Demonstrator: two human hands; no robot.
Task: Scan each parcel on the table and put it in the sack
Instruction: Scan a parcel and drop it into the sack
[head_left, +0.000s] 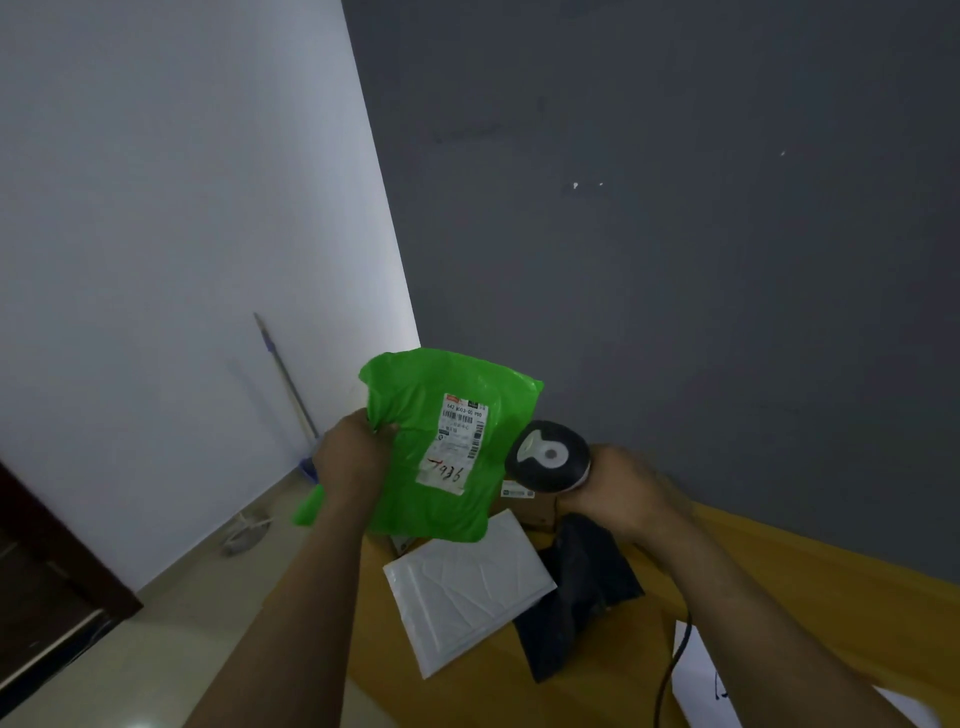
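My left hand grips the left edge of a green plastic parcel and holds it up above the yellow table. Its white shipping label, with barcodes and red handwriting, faces me. My right hand grips a black barcode scanner just right of the parcel, its head beside the label. On the table below lie a white padded mailer, a dark grey bag parcel and a brown box, mostly hidden. No sack is in view.
The scanner's black cable runs down across the table past a white sheet at the lower right. A mop leans on the white wall at left. A dark door frame stands at far left. A grey wall backs the table.
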